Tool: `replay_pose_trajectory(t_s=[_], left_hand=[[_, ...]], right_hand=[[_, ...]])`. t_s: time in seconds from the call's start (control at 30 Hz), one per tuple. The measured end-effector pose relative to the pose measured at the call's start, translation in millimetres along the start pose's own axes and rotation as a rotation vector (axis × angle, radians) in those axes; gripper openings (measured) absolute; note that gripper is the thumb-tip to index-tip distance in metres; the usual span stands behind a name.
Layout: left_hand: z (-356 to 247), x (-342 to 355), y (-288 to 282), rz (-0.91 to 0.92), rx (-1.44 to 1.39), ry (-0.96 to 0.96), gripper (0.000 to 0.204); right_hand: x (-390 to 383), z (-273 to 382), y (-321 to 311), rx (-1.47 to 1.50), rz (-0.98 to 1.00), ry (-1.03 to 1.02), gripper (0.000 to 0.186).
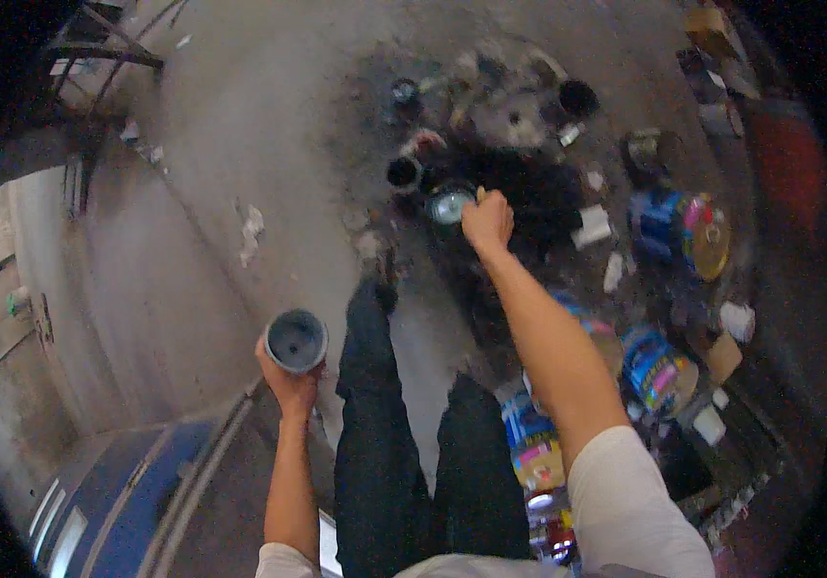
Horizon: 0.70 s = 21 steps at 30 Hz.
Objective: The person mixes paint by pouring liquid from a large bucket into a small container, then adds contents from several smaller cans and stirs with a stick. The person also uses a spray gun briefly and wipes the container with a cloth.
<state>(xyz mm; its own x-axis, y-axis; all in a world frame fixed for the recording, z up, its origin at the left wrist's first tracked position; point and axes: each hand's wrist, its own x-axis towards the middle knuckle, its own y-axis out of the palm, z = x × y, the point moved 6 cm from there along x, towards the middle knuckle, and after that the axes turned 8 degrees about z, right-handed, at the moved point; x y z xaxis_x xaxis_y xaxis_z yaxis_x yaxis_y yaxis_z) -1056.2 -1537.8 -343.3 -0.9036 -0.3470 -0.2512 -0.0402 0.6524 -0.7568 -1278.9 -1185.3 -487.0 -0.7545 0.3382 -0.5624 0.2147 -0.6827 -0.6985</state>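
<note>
A round grey pot [296, 341] is held in the left hand [288, 387], its fingers wrapped around the side and its open mouth turned up. The right hand [490, 222] is curled closed, farther off and to the right; a short yellowish piece [480, 195] is gripped in it, though what this belongs to cannot be told. Just left of that hand, a round container [449, 207] with a pale, shiny inside is seen on the dark-stained floor; whether it is touched cannot be made out. Beyond it, a dark round pot [402, 173] is set slightly left, and a black round vessel [577, 99] is placed farther right. To the right, a white scrap [592, 226] is seen near a blue, brightly printed drum [679, 231] lying on its side; a similar drum [659, 371] is placed nearer. At the near left, a blue panel [139, 496] is seen.
</note>
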Motion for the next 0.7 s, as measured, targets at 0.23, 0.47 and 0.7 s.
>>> replay_pose_trajectory(t_s=[0.23,0.47,0.7], left_hand=[[-32.8,-111.3,29.6,-0.002,0.128,0.266,0.086],[-39.0,-204.0,78.2,0.15,-0.022,0.287,0.089],[11.3,-315.6,165.8,0.22,-0.08,0.356,0.093]], right_hand=[[-75.7,-188.4,-118.8,0.556,0.118,-0.035,0.031],[-187.8,-409.4,-230.8,0.646,-0.046,0.148,0.027],[-294.2,-652.2,-175.9,0.68,-0.114,0.463,0.019]])
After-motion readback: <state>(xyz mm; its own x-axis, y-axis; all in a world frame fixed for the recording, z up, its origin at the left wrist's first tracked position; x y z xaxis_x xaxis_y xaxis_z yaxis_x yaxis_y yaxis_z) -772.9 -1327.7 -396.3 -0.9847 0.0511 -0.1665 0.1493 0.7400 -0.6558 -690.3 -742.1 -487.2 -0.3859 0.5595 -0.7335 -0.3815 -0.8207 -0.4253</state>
